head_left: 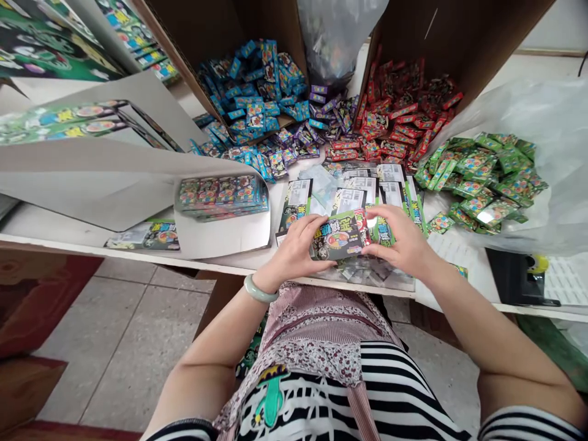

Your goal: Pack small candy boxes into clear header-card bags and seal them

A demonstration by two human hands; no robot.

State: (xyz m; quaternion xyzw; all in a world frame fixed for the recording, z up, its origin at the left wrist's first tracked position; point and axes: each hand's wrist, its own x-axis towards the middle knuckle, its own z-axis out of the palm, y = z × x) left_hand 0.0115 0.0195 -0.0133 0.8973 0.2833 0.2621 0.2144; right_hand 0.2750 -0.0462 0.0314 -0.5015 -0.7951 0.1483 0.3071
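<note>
Between my hands, just above the table's front edge, is a dark printed candy packet (339,239) with green trim and a round colourful picture. My left hand (294,250) grips its left end, thumb below and fingers above. At the right end my right hand (400,237) pinches it, and a small red candy box (361,225) shows by those fingertips. Whether the red box is inside the packet or against it, I cannot tell. Behind the hands lie flat printed packets (350,199) with white barcode labels, and a clear plastic piece (321,184).
Heaps of blue boxes (255,101), purple boxes (337,113), red boxes (404,122) and green boxes (491,174) spread across the back. At left, a white paper tray (220,236) carries stacked packets (223,195). A yellow tape roll (536,264) is at right.
</note>
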